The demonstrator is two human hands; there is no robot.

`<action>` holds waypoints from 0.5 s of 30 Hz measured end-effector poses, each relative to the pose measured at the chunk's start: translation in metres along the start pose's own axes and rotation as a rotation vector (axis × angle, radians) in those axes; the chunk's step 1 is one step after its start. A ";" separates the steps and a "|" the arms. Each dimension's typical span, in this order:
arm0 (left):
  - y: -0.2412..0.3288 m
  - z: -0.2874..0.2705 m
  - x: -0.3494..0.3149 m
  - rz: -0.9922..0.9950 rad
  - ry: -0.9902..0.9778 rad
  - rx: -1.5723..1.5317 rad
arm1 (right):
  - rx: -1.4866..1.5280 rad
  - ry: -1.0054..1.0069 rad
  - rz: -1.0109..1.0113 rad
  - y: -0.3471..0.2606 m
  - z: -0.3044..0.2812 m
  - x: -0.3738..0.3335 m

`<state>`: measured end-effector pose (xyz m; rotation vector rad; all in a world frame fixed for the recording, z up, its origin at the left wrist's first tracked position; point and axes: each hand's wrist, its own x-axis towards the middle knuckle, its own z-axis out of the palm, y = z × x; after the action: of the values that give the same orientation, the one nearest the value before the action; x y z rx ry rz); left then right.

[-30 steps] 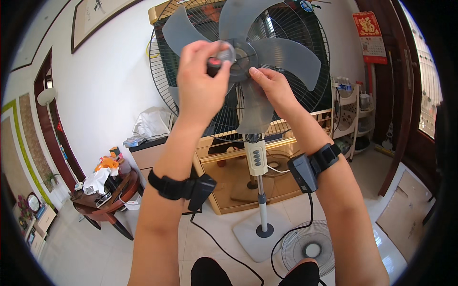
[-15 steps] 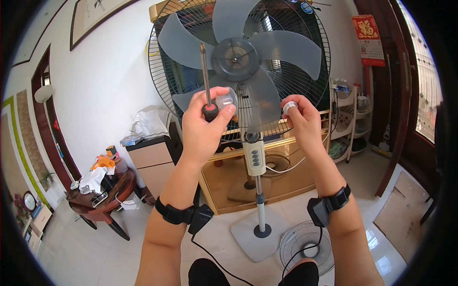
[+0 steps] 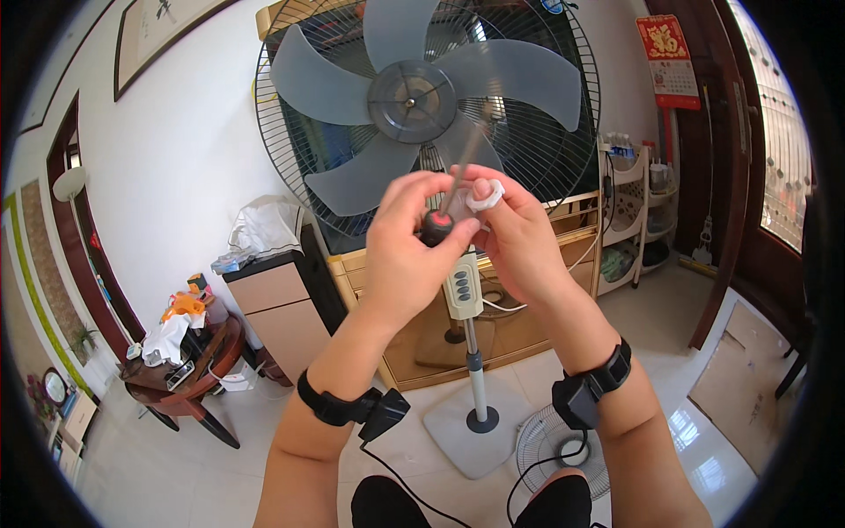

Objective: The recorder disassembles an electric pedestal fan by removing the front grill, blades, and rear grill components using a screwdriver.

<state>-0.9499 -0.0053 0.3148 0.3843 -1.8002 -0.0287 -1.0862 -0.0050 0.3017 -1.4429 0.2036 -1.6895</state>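
My left hand [image 3: 400,251] is closed around a screwdriver [image 3: 437,226] with a black and red handle, its shaft pointing up and slightly right. A clear plastic piece [image 3: 457,204] shows between my two hands, partly hidden by the fingers. My right hand [image 3: 525,242] meets the left one there, with a small white plastic ring [image 3: 495,192] at its thumb and fingers. Behind both hands stands a pedestal fan; its grey blades [image 3: 510,79] and round hub [image 3: 411,101] are uncovered at the front, and the black rear grille [image 3: 275,132] surrounds them.
The fan's pole [image 3: 478,387] rises from a square base [image 3: 458,431]. The front grille [image 3: 537,440] lies on the floor by my feet. Left are a cabinet [image 3: 286,321] and a cluttered round table [image 3: 220,361]; right, a white shelf rack [image 3: 623,229]. Cables hang from my forearm bands.
My hands have come together in front of the fan, the right moving left and the left moving right. The screwdriver now tilts rightward, and the white ring is beside the clear piece.
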 end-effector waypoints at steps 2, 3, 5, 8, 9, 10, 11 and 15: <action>0.007 -0.010 0.002 0.022 -0.001 0.034 | -0.020 0.013 -0.010 0.000 0.004 0.003; 0.012 -0.012 0.003 0.047 -0.002 0.051 | -0.022 0.014 -0.011 0.000 0.002 0.003; 0.011 -0.009 0.006 0.033 -0.023 0.066 | -0.173 -0.043 -0.064 0.003 -0.003 0.004; -0.001 -0.010 0.010 0.157 -0.063 0.120 | -0.246 -0.078 -0.007 0.002 -0.006 0.004; -0.003 -0.010 0.012 0.191 -0.020 0.102 | -0.244 -0.078 -0.007 0.002 -0.006 0.005; -0.004 -0.011 0.012 0.226 0.023 0.083 | -0.311 -0.085 -0.021 0.002 -0.006 0.005; -0.003 -0.012 0.012 0.226 0.022 0.085 | -0.377 -0.092 -0.035 0.002 -0.005 0.005; 0.002 -0.012 0.015 -0.271 -0.026 -0.332 | -0.302 -0.061 -0.092 -0.003 -0.004 0.000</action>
<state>-0.9423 -0.0052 0.3328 0.3865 -1.7196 -0.5172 -1.0912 -0.0052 0.3023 -1.7463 0.3768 -1.7402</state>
